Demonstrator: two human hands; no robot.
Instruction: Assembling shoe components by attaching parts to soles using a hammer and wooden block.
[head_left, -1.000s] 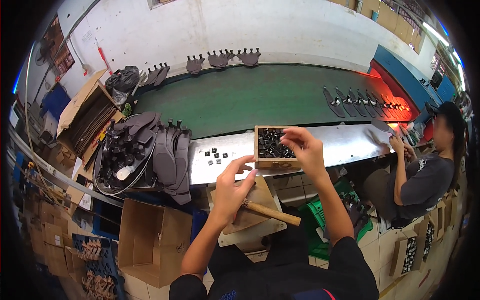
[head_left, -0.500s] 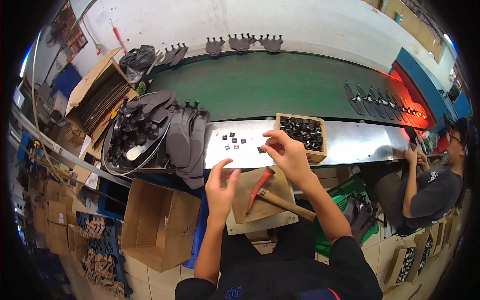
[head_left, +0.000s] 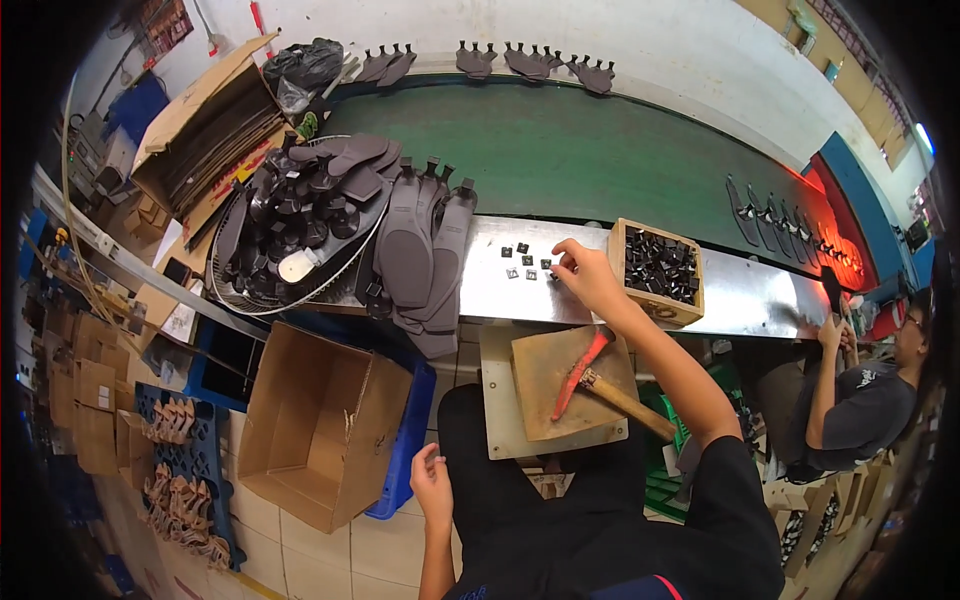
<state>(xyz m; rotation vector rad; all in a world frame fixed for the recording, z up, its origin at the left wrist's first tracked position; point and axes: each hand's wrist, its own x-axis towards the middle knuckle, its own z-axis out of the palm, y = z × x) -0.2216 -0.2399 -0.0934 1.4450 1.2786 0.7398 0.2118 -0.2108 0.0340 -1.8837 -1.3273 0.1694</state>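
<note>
My right hand (head_left: 592,283) reaches over the metal ledge (head_left: 490,300), thumb and finger closed on a small black square piece that is mostly hidden by the fingertips. Just left of it lie several similar small pieces (head_left: 527,260), some dark and some with a silvery face. My left hand (head_left: 432,487) hangs low beside my leg, its fingers loosely bent and holding nothing. Below the ledge, a hammer (head_left: 625,402) with a red head and wooden handle rests on a tan pad (head_left: 535,400) on a pale board.
A wooden box (head_left: 615,265) of black pieces stands right of my hand. Dark shoe soles (head_left: 405,240) and a full wire basket (head_left: 225,285) sit left. Behind runs a green conveyor (head_left: 560,150). An open carton (head_left: 310,440) stands lower left; a co-worker (head_left: 865,400) sits at right.
My right hand has moved left with the small piece, to beside the other pieces. My left hand has dropped from near the pad to beside my leg. The view has shifted.
</note>
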